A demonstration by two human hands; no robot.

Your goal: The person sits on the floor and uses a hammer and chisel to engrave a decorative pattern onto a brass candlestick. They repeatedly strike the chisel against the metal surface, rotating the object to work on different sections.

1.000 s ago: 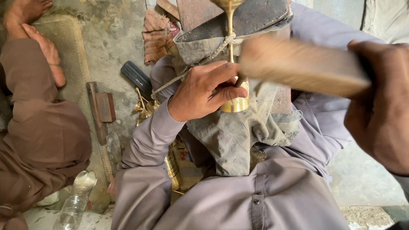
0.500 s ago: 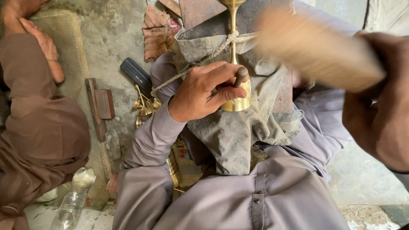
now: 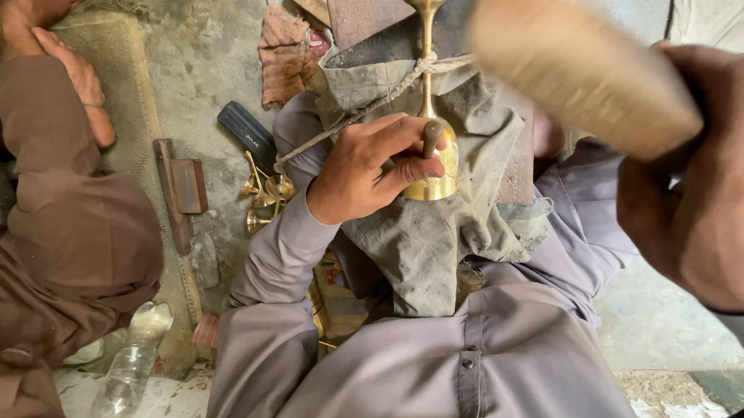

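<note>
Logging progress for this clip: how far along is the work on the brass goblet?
Done: the brass goblet lies tied with cord over a grey cloth, fully shaped. In hand: the left hand pins a small punch against its bowl, and the right hand holds a wooden mallet raised above. Left: how much surface remains unworked is unclear; more small brass pieces lie on the floor.

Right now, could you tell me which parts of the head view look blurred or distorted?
In the head view, the wooden mallet in the right hand is smeared by motion blur; the brass goblet and left hand are sharp; the light is soft, without glare; the wide lens bends the edges.
</note>
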